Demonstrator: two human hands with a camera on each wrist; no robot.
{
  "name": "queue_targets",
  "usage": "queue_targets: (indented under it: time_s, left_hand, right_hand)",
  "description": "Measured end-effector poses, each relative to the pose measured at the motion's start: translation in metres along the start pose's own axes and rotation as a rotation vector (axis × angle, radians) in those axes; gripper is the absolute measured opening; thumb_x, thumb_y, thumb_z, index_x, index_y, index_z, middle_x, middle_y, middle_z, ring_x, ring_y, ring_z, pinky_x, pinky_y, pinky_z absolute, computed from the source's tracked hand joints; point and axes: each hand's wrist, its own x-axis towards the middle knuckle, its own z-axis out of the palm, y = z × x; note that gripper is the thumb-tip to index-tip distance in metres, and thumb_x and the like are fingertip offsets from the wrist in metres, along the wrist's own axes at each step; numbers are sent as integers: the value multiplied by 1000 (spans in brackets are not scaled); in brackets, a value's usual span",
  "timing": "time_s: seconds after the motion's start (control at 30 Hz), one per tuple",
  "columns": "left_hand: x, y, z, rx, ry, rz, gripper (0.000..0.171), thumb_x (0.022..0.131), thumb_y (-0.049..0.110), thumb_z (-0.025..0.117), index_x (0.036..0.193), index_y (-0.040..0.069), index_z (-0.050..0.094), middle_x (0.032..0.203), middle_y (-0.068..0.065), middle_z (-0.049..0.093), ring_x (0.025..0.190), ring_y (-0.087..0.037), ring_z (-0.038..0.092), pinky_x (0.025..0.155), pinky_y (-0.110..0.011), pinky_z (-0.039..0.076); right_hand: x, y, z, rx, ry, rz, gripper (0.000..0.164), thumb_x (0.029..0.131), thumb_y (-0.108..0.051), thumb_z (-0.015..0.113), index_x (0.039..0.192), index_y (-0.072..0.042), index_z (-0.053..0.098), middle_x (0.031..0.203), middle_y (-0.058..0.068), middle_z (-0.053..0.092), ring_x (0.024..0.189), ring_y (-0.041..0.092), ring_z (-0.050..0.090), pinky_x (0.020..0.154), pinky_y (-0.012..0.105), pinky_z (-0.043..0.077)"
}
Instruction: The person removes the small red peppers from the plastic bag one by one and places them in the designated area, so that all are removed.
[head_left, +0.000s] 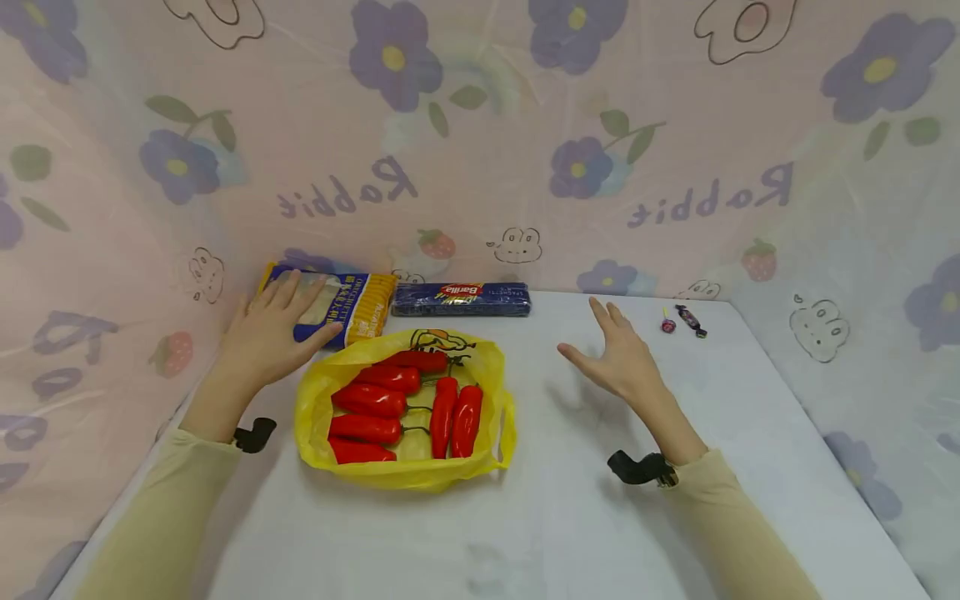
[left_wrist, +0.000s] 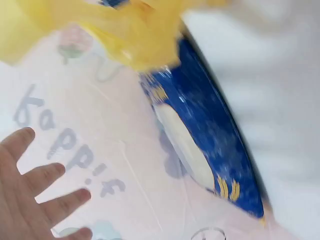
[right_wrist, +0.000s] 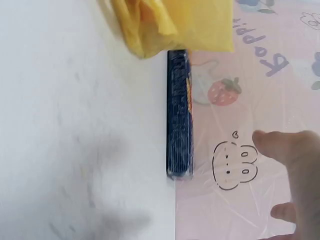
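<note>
My left hand (head_left: pixel 272 335) hovers with fingers spread in front of a blue and yellow pasta bag (head_left: pixel 348 302) at the back left. In the left wrist view, a gap shows between that hand and the pasta bag (left_wrist: pixel 212 127). A yellow plastic bag (head_left: pixel 311 437) gapes upward at centre left, and several red chili peppers (head_left: pixel 375 401) lie inside. Behind it is a dark blue Barilla spaghetti pack (head_left: pixel 487 300). To the right of the yellow bag, my right hand (head_left: pixel 624 360) is held above the table, fingers extended, nothing in it.
A small lollipop (head_left: pixel 667 322) and a dark wrapped candy (head_left: pixel 691 321) lie at the back right of the white table (head_left: pixel 555 517). Patterned sheeting (head_left: pixel 480 125) rises at the back and both sides. Each wrist carries a black camera mount (head_left: pixel 637 468).
</note>
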Motion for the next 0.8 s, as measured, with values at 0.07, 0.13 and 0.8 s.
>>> queue_targets:
  time_s: [0.07,0.13,0.8]
  left_hand:
    - [-6,3,-3,-56,15,25,89,103,72,45,172,21,19,175,-24,15,158,-54,15,123,-77,6]
    - [-13,5,-3,-112,43,54,87,104,66,51,172,22,20,175,-22,19,156,-54,22,122,-78,14]
    - [-73,5,38,-537,85,273,77,93,20,81,162,27,47,167,-4,45,155,-44,31,109,-86,29]
  right_hand:
    - [-1,-2,5,89,40,-33,99,97,-63,65,170,-10,24,172,26,27,155,52,29,119,76,29]
    - [-2,-6,10,160,81,-58,93,98,-55,69,168,-9,30,170,23,34,153,48,35,119,71,34]
    - [-16,-89,44,537,167,-248,65,94,-22,82,153,-9,56,145,15,65,108,35,74,82,46,66]
